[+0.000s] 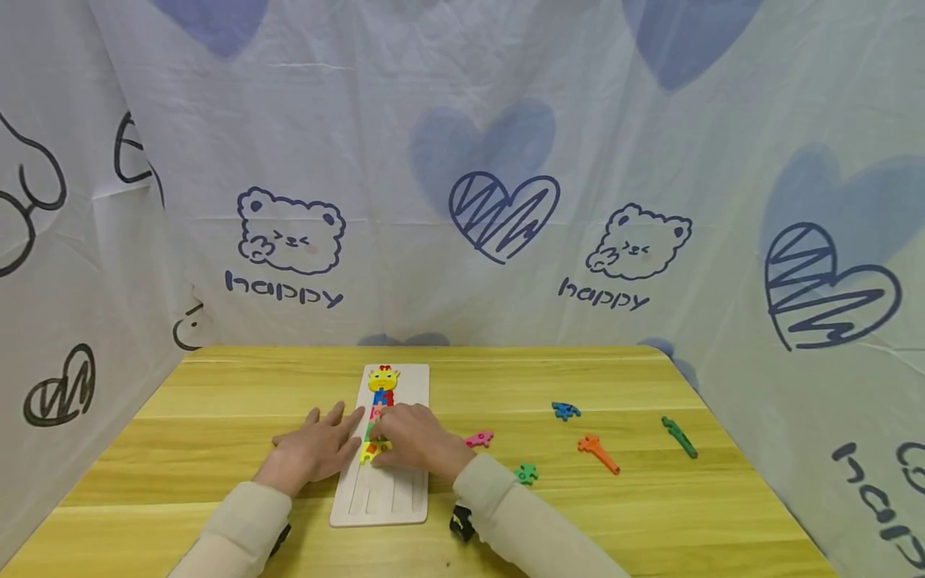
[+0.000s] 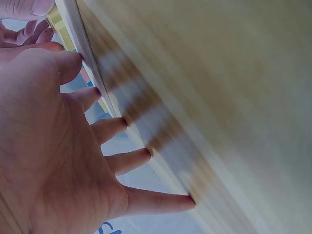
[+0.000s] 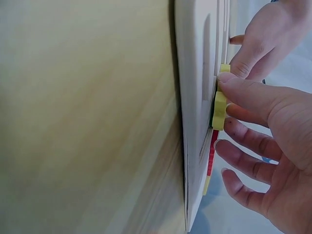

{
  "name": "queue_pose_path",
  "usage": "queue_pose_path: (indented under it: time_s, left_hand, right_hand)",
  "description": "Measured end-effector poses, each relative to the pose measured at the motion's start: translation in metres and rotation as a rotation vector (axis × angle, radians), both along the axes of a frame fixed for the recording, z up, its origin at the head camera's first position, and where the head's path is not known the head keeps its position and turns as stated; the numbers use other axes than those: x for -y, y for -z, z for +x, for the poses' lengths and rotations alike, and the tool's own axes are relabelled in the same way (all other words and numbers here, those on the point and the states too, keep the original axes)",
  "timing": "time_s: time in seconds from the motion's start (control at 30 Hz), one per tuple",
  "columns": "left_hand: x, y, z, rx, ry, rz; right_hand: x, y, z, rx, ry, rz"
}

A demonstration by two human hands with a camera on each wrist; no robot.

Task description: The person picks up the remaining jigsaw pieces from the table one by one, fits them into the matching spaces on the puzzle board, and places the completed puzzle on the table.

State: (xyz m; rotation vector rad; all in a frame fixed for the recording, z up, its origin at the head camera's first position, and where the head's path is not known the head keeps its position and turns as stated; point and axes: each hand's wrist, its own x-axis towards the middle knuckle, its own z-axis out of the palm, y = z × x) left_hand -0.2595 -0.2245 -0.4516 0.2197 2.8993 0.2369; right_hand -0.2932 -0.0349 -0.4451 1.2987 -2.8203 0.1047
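Note:
A white wooden puzzle board (image 1: 414,377) lies lengthwise before me, with a giraffe's yellow head (image 1: 383,380) at its far end. Blue, red, pink and green pieces run down from the head, partly covered by my right hand (image 1: 415,437). That hand pinches a yellow puzzle piece (image 3: 219,111) with thumb and forefinger, low against the board; its other fingers hang loosely bent over the red part. My left hand (image 1: 311,449) rests at the board's left side, fingers spread and fairly straight, their tips on the table and by the board's edge.
Loose pieces lie right of the board on the wooden table (image 1: 238,385): pink (image 1: 480,439), green (image 1: 527,474), blue (image 1: 565,411), orange (image 1: 598,454) and a long dark green one (image 1: 679,437). A printed white curtain (image 1: 390,265) hangs behind and at both sides.

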Motion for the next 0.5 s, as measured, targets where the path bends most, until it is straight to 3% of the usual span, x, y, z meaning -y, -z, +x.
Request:
queue_pose_path:
  time_s: [0.5]
  left_hand:
    - [-0.0001,0.0000,-0.0003,0.001,0.000,-0.008]
  right_hand:
    - [-0.0002,0.0034,-0.0014,0.010,0.011,0.002]
